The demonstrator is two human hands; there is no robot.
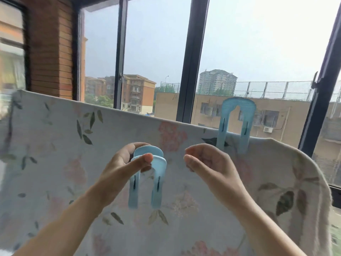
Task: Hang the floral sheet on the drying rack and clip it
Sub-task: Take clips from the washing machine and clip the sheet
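The floral sheet (77, 163), pale with pink flowers and green leaves, hangs over a rail that it hides, its top edge sloping down to the right. One large light-blue clip (235, 124) stands on that edge at the right, its legs astride the sheet. My left hand (123, 163) pinches the arched top of a second light-blue clip (147, 178) in front of the sheet, legs pointing down. My right hand (208, 161) hovers beside it, fingers curled, holding nothing.
Dark window frames (190, 58) stand close behind the sheet, with buildings outside. A brick wall (49, 47) is at the left. The sheet's right end (313, 191) drapes down in a fold near the right window frame.
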